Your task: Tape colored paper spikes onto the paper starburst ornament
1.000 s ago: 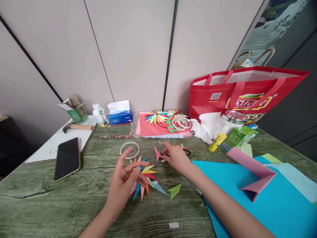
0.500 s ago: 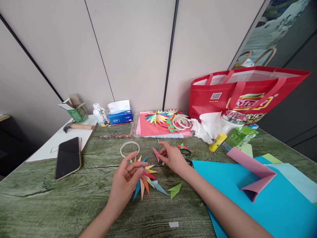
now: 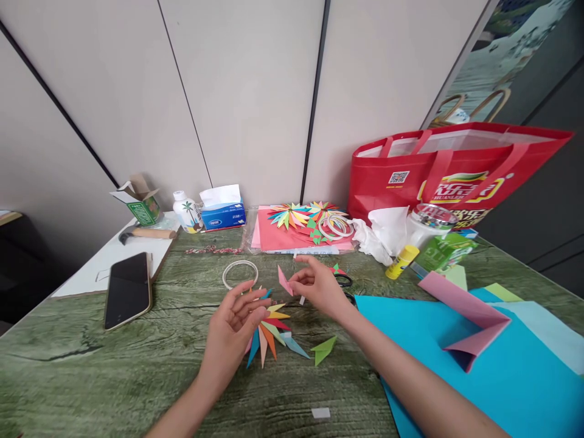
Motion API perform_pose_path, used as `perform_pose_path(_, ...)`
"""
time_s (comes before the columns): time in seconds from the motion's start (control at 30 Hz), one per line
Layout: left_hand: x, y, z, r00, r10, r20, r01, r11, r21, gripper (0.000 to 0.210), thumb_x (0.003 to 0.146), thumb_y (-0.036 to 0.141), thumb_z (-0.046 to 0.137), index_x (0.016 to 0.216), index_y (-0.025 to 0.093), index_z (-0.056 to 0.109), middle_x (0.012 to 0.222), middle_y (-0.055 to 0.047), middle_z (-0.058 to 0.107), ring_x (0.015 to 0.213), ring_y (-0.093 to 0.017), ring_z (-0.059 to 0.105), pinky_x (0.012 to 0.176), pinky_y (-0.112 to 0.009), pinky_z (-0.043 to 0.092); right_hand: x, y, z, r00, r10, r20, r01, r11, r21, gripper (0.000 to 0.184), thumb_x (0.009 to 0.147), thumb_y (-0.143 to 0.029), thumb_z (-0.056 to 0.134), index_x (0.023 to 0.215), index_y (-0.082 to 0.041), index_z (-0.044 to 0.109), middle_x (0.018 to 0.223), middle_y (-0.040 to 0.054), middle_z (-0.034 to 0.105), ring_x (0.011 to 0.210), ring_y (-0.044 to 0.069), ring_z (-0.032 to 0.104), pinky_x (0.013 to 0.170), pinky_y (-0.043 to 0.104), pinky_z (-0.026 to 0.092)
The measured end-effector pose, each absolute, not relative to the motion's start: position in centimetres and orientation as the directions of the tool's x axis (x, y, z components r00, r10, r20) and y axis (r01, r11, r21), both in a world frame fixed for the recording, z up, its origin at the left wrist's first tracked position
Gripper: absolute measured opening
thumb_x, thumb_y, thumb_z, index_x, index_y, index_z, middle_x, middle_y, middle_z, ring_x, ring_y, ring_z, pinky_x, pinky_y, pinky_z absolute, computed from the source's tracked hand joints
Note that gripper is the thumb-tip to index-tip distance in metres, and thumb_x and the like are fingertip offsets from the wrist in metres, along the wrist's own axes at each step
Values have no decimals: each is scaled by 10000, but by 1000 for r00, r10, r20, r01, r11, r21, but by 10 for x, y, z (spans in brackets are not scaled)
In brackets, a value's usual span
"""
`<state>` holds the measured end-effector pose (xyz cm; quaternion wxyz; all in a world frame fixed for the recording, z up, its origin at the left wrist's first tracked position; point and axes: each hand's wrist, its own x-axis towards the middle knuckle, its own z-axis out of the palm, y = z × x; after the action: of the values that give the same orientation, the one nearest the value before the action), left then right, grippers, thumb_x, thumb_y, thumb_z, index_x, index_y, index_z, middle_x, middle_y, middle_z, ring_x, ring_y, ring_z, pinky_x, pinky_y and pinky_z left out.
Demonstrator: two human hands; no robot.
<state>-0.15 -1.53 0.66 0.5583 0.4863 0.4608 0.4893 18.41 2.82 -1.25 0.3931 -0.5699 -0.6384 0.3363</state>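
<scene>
My right hand (image 3: 319, 287) pinches a small folded pink paper piece (image 3: 285, 281) by its lower end, above the table and apart from the star. My left hand (image 3: 230, 322) is open, its fingers spread and slightly curled, over the left side of a many-pointed folded paper star (image 3: 269, 331). That hand hides part of the star, and I cannot tell whether its fingertips touch it. The star's points are yellow, red, green, orange, peach and blue. A light blue piece (image 3: 295, 345) sticks out at its right. A loose green folded piece (image 3: 323, 350) lies beside it.
A roll of tape (image 3: 240, 263) lies behind my left hand. Black-handled scissors (image 3: 343, 280) are partly behind my right wrist. Blue paper sheets (image 3: 410, 353) cover the right side. A phone (image 3: 128, 291), glue stick (image 3: 402, 262) and red bag (image 3: 392, 176) stand or lie around.
My right hand has shifted slightly left, tilting the pink paper piece more upright. My left hand has moved slightly and covers more of the star's upper left.
</scene>
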Motion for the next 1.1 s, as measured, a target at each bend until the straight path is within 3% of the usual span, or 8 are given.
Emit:
perform_pose_path(0.1,-1,-15,7,86,994,-64,-124,74,990,468,658,286,691,1070,197,487,1110,-104,646,982,-253,620,845,-384,495,170,14,6,-90,995,51,107,61,-992,503,653,-194,622,1098,-164,390,693,-16,640,605,139,618,615,274,501)
perform_pose_path(0.2,-1,-16,10,77,991,-112,-138,121,983,487,635,288,711,1068,181,518,1053,-96,679,952,-244,633,801,-338,511,155,0,15,-142,989,43,30,47,-998,528,643,-188,648,1105,-173,393,695,-20,640,619,135,614,624,271,496)
perform_pose_path(0.37,-4,-15,11,64,984,-167,-204,177,963,504,611,248,741,1062,157,536,793,-47,737,726,-185,675,720,-277,516,147,-8,15,-159,983,89,121,109,-987,472,664,-212,660,1078,-189,435,741,-3,644,656,141,609,601,261,497)
perform_pose_path(0.5,-6,-13,12,79,983,-168,-286,184,940,536,643,256,723,1116,163,490,827,-54,726,751,-207,680,703,-305,528,156,-5,22,-137,978,156,169,179,-969,93,769,-260,557,810,-180,531,766,16,608,703,136,596,628,250,497)
perform_pose_path(0.7,-7,-12,13,38,990,-132,-283,138,949,551,651,225,718,1142,188,470,836,-30,715,746,-172,668,712,-304,536,163,-7,35,-294,949,118,209,184,-960,132,800,-240,502,694,-168,533,661,-10,568,605,107,550,588,223,469)
perform_pose_path(0.93,-5,-13,13,-55,993,-101,-270,82,959,640,572,223,765,1134,179,460,759,-28,731,745,-198,677,712,-323,542,155,-11,30,-292,955,48,223,116,-968,123,787,-239,507,705,-157,544,650,-20,556,556,94,538,527,196,440)
perform_pose_path(1.1,-6,-15,16,-8,996,-84,-229,80,970,595,652,263,710,1173,198,431,771,-25,726,759,-195,673,736,-324,528,158,-9,30,-288,951,112,261,190,-946,163,824,-283,484,712,-169,516,666,-13,543,621,111,544,567,205,449)
